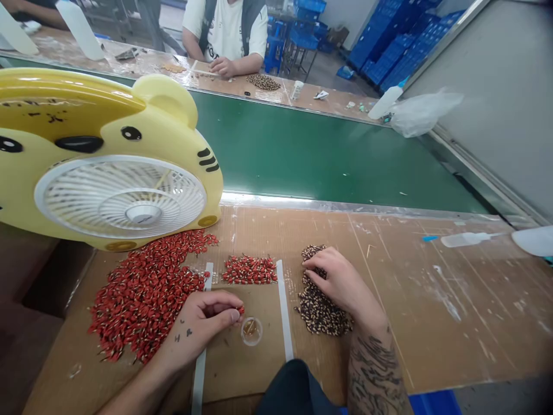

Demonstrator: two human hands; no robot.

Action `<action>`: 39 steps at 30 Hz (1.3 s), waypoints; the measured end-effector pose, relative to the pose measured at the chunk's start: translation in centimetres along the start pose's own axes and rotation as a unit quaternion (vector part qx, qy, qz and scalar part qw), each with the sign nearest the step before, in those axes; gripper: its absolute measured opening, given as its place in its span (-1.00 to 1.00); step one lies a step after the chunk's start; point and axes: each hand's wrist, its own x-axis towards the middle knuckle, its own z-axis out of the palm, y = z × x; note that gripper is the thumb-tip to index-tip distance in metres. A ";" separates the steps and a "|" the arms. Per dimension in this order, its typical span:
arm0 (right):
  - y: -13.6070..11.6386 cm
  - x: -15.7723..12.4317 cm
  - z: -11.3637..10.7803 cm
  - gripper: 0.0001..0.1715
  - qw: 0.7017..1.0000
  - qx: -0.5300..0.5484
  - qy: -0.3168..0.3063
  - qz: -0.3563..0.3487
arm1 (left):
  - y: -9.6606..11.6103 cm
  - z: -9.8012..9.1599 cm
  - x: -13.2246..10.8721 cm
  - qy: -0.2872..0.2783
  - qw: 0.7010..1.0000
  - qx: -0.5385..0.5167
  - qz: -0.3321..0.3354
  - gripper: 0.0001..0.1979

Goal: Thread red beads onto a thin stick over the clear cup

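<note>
My left hand (pixel 203 317) is closed in a pinch on a small red bead-like piece (pixel 241 310), just above and left of a small clear cup (pixel 251 331) with amber liquid and a thin stick in it. To its left spreads a large heap of red pieces (pixel 142 294) with pale, thin ends. A smaller group of red pieces (pixel 249 270) lies beyond the cup, between two pale tape strips. My right hand (pixel 339 279) rests over a pile of dark brown and cream bead-like pieces (pixel 324 314). Its thumb and forefinger are slightly apart among them, with nothing visibly held.
A yellow animal-shaped fan (pixel 207 190) stands behind the red heap. Beyond the cardboard-covered table (pixel 432 323) runs a green conveyor belt (pixel 328 155). Across it sits a person (pixel 227 34) by another bead pile (pixel 263 82). A plastic dropper bottle (pixel 464 240) lies at right.
</note>
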 end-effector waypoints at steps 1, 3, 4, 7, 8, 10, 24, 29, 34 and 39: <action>-0.2 0.0 0.0 -0.82 1.000 -0.006 -0.006 0.006 | 0.0 0.0 0.0 0.001 1.000 0.003 0.002 -0.85; -0.8 -0.2 -0.2 -0.81 1.000 -0.009 -0.024 0.016 | -0.1 -0.1 0.1 0.002 1.000 0.008 0.006 -0.85; -1.2 -0.3 -0.4 -0.80 0.999 -0.008 -0.040 0.017 | -0.2 -0.2 0.1 0.002 1.000 0.009 0.006 -0.84; -2.2 -0.8 -0.6 -0.81 0.994 -0.008 -0.106 0.007 | -0.2 -0.2 0.1 0.000 1.000 0.010 0.005 -0.83; -2.5 -1.0 -0.6 -0.82 0.992 -0.015 -0.126 0.005 | -0.2 -0.2 0.1 -0.001 1.000 0.009 0.003 -0.83; -3.0 -1.2 -0.2 -0.85 0.988 -0.039 -0.148 0.006 | -0.1 -0.1 0.1 -0.001 1.000 0.008 0.002 -0.83; -3.1 -0.8 1.2 -0.75 0.994 -0.037 -0.096 -0.023 | 0.5 0.3 -0.2 -0.005 1.000 0.004 0.014 -0.84; -2.4 -1.1 -0.2 -0.81 0.996 0.040 -0.081 -0.025 | 0.9 0.3 -0.4 -0.004 1.000 -0.010 0.010 -0.88; -3.2 -0.7 -0.4 -0.83 0.991 0.123 -0.049 -0.013 | 1.1 0.5 -0.4 -0.007 1.000 -0.014 0.009 -0.89; -6.7 -0.2 1.9 -0.82 0.955 0.281 -0.003 -0.098 | 0.8 0.6 -0.3 -0.008 1.000 -0.008 0.027 -0.90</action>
